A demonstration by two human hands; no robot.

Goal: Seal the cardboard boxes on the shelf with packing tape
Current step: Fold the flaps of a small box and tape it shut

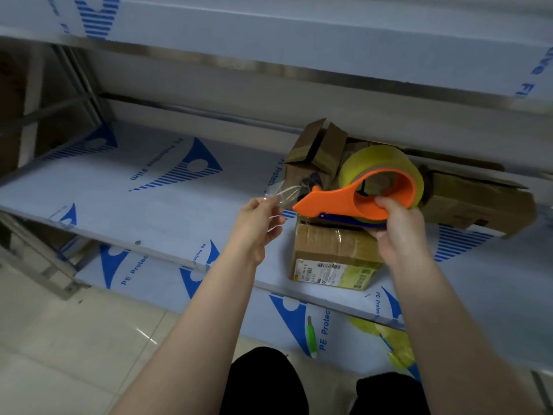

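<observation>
My right hand (398, 229) grips the orange tape dispenser (344, 199), which carries a yellowish roll of packing tape (380, 161). My left hand (258, 223) pinches the crumpled clear tape end (285, 194) drawn from the dispenser's nose. Directly under the dispenser, a small cardboard box (332, 253) with a shipping label and tape across its top stands at the shelf's front edge. Behind it is an open cardboard box (317, 151) with raised flaps. A flattened carton (478, 199) lies to the right.
The shelf board (143, 187) is covered in white film with blue print. On the lower shelf (269, 319) lie a green-handled tool (311, 336) and yellowish tape scraps (389, 339). An upper shelf (299, 34) overhangs. Tiled floor at lower left.
</observation>
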